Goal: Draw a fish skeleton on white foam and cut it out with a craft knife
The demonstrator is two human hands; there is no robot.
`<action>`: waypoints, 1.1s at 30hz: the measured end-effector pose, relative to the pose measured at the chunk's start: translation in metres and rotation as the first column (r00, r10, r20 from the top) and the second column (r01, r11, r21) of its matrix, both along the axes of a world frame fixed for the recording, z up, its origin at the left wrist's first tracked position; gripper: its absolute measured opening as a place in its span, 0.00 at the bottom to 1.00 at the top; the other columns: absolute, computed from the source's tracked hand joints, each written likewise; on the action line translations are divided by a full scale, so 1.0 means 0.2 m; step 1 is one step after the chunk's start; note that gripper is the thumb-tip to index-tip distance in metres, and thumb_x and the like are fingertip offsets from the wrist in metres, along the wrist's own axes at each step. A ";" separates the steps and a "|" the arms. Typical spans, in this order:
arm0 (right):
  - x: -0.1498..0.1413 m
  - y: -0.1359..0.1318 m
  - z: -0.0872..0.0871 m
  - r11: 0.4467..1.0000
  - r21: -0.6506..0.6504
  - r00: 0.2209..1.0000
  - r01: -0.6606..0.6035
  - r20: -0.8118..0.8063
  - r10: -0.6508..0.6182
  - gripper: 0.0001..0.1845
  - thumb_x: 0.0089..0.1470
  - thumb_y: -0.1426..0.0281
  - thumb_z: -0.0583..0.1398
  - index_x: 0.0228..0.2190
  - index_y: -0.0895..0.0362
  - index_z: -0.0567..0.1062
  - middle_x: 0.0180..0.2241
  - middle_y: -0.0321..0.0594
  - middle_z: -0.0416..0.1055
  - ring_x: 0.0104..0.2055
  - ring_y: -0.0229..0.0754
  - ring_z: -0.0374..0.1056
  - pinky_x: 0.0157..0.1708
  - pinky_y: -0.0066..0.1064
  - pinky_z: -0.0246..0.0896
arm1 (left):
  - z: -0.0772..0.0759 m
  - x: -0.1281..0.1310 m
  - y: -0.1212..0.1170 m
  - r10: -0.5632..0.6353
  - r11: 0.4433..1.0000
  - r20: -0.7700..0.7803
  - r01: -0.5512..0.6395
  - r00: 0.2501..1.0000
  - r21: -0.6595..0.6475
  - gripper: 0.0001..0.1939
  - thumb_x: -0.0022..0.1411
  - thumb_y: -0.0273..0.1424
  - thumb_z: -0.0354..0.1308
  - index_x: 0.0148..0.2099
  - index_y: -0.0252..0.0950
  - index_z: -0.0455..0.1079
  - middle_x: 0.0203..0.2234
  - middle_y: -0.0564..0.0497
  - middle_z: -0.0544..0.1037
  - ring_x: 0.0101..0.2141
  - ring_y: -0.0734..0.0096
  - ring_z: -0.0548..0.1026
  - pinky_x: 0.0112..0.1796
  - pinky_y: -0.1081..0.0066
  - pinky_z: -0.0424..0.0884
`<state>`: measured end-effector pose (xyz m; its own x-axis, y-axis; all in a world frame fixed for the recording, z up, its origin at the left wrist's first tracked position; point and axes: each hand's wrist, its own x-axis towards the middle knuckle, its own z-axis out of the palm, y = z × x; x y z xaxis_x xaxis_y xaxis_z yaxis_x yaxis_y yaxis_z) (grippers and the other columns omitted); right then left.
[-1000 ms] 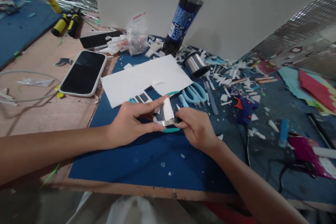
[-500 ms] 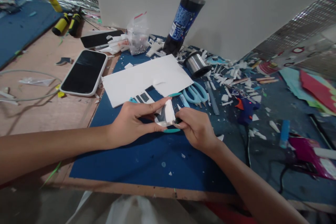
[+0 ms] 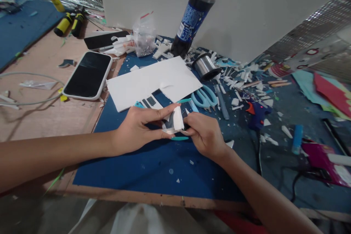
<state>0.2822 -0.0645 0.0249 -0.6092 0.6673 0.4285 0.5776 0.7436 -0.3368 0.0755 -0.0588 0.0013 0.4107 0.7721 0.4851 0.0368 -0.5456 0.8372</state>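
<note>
My left hand (image 3: 137,126) grips a small white and dark-grey foam piece (image 3: 178,119) between thumb and fingers, over the blue mat (image 3: 131,173). Teal curved edges (image 3: 179,138) show above and below that piece, and what they belong to is mostly covered. Against the right side of the piece, my right hand (image 3: 207,133) is closed in a pinch. Something dark shows at its fingertips, too hidden to name. Just behind the hands lie a white foam sheet (image 3: 137,87) with a cut-out and light-blue-handled scissors (image 3: 204,97).
A phone (image 3: 87,75) lies left. Behind stand a dark drink bottle (image 3: 193,18) and a plastic bag (image 3: 144,38), beside a wire spool (image 3: 205,67) and scattered white scraps. On the right are a blue glue gun (image 3: 257,115) with its cord and a purple packet (image 3: 320,162).
The foam piece has turned and shifted slightly to the right in my left fingers. My right hand stays pinched beside it, almost in the same place.
</note>
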 end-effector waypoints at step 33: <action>0.02 0.01 0.01 1.000 0.019 0.999 0.025 0.031 -0.026 0.10 0.59 0.74 0.49 0.26 0.57 0.62 0.19 0.34 0.60 0.21 0.34 0.55 0.23 0.25 0.51 | 0.02 -0.01 0.00 0.054 0.999 0.059 -0.054 0.997 -0.009 0.27 0.54 0.27 0.64 0.57 0.42 0.65 0.37 0.47 0.77 0.36 0.67 0.77 0.37 0.70 0.78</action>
